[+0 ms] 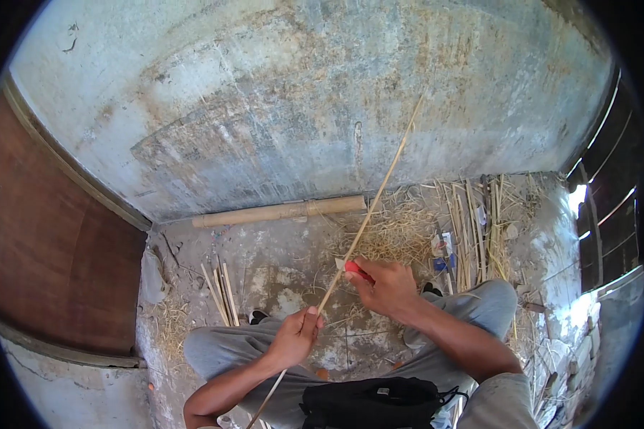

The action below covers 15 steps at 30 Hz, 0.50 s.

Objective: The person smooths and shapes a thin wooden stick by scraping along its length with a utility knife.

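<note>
A long, thin bamboo strip (379,193) runs slantwise from the bottom of the view, between my knees, up in front of the wall. My left hand (295,339) is closed round its lower part, thumb on top. Above and to the right, my right hand (392,287) grips a small red-handled tool (355,269) right beside the strip. Fingers cover most of that tool, so its exact kind cannot be made out. A pale bit shows at its tip against the strip.
A thick bamboo pole (279,211) lies along the base of the stained wall (322,107). Shavings (397,232) are heaped on the floor, with cut strips (472,229) to the right and a few more (222,293) to the left. A brown door (57,236) stands at far left.
</note>
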Tool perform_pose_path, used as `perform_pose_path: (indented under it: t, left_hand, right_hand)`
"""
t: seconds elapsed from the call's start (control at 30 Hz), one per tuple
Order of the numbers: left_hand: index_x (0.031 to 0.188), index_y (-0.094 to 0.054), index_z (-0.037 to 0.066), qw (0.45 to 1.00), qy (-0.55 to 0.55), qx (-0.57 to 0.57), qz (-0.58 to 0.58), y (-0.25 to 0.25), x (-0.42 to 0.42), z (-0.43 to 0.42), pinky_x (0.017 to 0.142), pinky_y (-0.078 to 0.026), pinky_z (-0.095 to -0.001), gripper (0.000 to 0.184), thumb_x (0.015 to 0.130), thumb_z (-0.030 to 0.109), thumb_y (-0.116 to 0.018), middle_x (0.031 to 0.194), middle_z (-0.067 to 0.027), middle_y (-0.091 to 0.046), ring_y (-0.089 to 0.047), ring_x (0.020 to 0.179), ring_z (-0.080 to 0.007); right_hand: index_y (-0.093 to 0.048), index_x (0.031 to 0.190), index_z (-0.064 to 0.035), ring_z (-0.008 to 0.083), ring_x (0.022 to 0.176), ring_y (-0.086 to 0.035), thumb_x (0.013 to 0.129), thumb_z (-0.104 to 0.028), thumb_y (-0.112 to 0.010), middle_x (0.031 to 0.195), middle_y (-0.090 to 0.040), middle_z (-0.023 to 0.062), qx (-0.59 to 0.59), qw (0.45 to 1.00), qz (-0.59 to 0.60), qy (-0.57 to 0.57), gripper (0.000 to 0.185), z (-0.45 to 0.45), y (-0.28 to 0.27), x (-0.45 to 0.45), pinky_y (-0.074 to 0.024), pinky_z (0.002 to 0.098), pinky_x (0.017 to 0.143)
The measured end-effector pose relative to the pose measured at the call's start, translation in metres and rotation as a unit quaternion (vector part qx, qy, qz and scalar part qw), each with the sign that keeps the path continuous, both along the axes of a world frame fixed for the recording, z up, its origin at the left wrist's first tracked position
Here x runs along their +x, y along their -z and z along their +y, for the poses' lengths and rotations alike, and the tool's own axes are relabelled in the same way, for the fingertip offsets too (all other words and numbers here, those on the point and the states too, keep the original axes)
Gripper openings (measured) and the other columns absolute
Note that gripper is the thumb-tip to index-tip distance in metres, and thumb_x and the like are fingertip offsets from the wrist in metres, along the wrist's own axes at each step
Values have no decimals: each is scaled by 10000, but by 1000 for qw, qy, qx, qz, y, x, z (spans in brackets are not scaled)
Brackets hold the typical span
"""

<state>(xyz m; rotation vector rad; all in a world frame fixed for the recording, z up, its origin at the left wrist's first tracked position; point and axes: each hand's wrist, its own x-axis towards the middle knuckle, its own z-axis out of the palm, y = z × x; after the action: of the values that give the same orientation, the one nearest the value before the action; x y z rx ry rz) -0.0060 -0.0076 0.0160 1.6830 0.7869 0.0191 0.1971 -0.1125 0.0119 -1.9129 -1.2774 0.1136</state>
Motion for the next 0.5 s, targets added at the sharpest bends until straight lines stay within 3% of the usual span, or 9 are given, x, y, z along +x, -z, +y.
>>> perform_pose_path:
  t: [0.27, 0.5]
  left_hand:
    - [822, -536, 46, 998, 0, 66, -3, 0, -11, -5, 521, -378, -263, 458, 1052, 398, -356, 614, 12, -448, -441, 550, -84]
    - [824, -532, 39, 999, -28, 20, -9, -3, -22, -13, 507, -375, -261, 475, 1050, 419, -358, 608, 11, -442, -428, 537, -82]
  right_hand:
    - [-651, 988, -53, 296, 541, -644, 882, -288, -659, 651, -648, 107, 28, 999, -13, -44, 258, -2, -1, 1, -493, 409, 469]
    - [-655, 999, -52, 298, 550, -649, 895, -311, -640, 664, -656, 110, 39, 998, -37, -43, 280, -3, 1, -4, -498, 414, 469]
